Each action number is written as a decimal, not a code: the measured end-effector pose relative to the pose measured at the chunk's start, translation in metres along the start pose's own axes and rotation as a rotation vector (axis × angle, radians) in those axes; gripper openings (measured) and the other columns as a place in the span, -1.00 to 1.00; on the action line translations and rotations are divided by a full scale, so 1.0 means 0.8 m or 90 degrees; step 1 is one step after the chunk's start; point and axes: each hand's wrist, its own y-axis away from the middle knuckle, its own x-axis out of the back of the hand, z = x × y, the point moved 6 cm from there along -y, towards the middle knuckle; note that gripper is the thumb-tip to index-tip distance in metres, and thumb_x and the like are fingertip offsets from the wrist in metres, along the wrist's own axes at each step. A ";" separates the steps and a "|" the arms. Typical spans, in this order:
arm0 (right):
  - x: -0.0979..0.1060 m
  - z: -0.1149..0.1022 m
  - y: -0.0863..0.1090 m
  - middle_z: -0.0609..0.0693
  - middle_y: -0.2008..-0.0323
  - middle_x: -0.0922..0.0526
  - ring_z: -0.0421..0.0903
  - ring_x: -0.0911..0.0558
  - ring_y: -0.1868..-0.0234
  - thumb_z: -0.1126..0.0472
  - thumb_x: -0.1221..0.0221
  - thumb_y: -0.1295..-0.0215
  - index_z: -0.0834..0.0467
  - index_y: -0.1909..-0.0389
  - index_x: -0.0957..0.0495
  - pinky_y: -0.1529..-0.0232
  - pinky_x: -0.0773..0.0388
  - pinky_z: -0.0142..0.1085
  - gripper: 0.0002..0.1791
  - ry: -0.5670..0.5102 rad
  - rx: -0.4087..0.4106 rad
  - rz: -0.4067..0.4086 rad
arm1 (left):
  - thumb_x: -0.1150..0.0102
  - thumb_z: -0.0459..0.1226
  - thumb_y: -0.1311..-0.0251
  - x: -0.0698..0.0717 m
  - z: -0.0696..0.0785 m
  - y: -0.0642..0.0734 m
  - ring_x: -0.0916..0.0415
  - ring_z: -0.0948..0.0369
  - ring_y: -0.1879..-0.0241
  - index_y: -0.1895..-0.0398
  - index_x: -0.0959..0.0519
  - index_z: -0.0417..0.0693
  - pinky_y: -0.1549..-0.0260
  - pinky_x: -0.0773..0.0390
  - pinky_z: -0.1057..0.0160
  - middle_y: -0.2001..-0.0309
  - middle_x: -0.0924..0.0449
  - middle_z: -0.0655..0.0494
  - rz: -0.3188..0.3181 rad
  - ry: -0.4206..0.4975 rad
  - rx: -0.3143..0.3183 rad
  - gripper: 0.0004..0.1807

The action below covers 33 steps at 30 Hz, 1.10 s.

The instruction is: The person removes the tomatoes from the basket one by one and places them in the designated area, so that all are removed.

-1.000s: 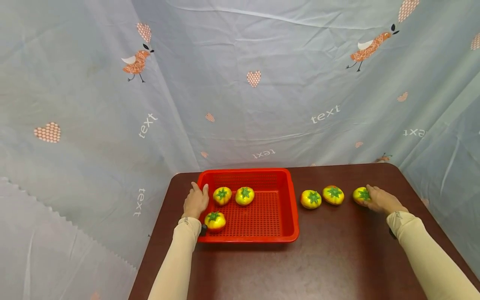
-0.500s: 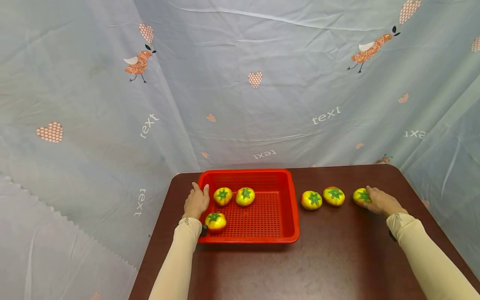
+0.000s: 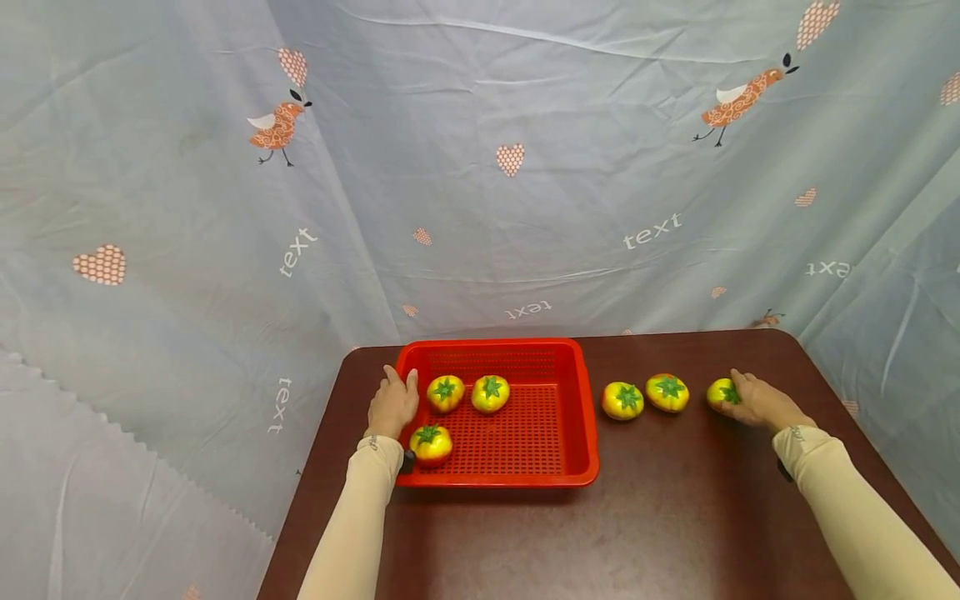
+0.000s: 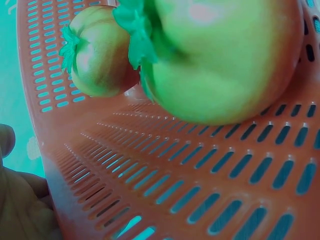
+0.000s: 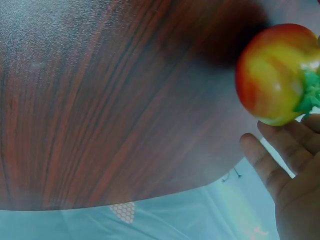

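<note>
In the head view, my right hand (image 3: pixel 765 402) is at the right end of a row of yellow-red tomatoes, holding the rightmost tomato (image 3: pixel 721 392) from its right side. Its fingers touch the lower edge of that tomato (image 5: pixel 275 75) in the right wrist view, which cuts off most of the thumb. My left hand (image 3: pixel 392 404) lies at the left rim of a red plastic basket (image 3: pixel 583 417), fingers extended and nothing in its grasp. Inside the basket sit a front-left tomato (image 3: pixel 431 445), a back-left tomato (image 3: pixel 446 393) and another tomato (image 3: pixel 491 393).
Between the basket and my right hand stand two more tomatoes, the nearer one (image 3: pixel 622 401) close to the basket's right wall and the other tomato (image 3: pixel 667 392) beside it. Everything is on a dark brown table (image 3: pixel 637 525). A grey-blue patterned curtain (image 3: pixel 585 200) hangs behind its far edge.
My right hand has shifted slightly left over the rightmost tomato, covering a bit more of it. My left hand, the basket and the other tomatoes stay where they were.
</note>
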 end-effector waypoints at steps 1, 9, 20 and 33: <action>0.001 -0.001 0.000 0.68 -0.20 -0.22 0.54 -0.34 -0.18 -0.01 -0.15 -0.30 0.68 -0.29 -0.06 -0.18 -0.33 0.31 -0.09 -0.005 0.000 -0.001 | 0.50 0.09 -0.51 0.000 0.000 0.000 -0.28 -0.37 -0.27 -0.51 0.25 -0.44 -0.30 -0.25 -0.26 -0.39 -0.11 -0.50 -0.002 0.000 0.001 -0.16; 0.018 -0.019 -0.005 0.67 -0.28 -0.14 0.56 -0.23 -0.26 0.03 -0.12 -0.34 0.65 -0.32 -0.06 -0.25 -0.24 0.33 -0.14 -0.006 0.022 0.017 | 0.51 0.09 -0.51 0.000 -0.003 0.001 -0.27 -0.37 -0.28 -0.51 0.27 -0.42 -0.30 -0.25 -0.27 -0.40 -0.10 -0.50 -0.006 0.004 0.009 -0.17; 0.042 -0.058 -0.015 0.61 -0.37 -0.05 0.54 -0.13 -0.35 -0.05 -0.08 -0.41 0.59 -0.40 0.02 -0.29 -0.16 0.35 -0.09 0.005 0.068 0.018 | 0.52 0.10 -0.52 0.000 -0.002 0.002 -0.27 -0.36 -0.27 -0.51 0.28 -0.42 -0.29 -0.26 -0.26 -0.40 -0.10 -0.50 -0.009 0.007 0.006 -0.16; 0.049 -0.088 -0.029 0.57 -0.38 -0.09 0.51 -0.14 -0.36 -0.02 -0.09 -0.41 0.56 -0.41 0.00 -0.31 -0.16 0.32 -0.12 0.035 0.104 0.033 | 0.53 0.10 -0.52 -0.001 -0.002 -0.001 -0.28 -0.36 -0.27 -0.51 0.29 -0.44 -0.29 -0.27 -0.26 -0.40 -0.10 -0.51 -0.007 0.007 -0.003 -0.16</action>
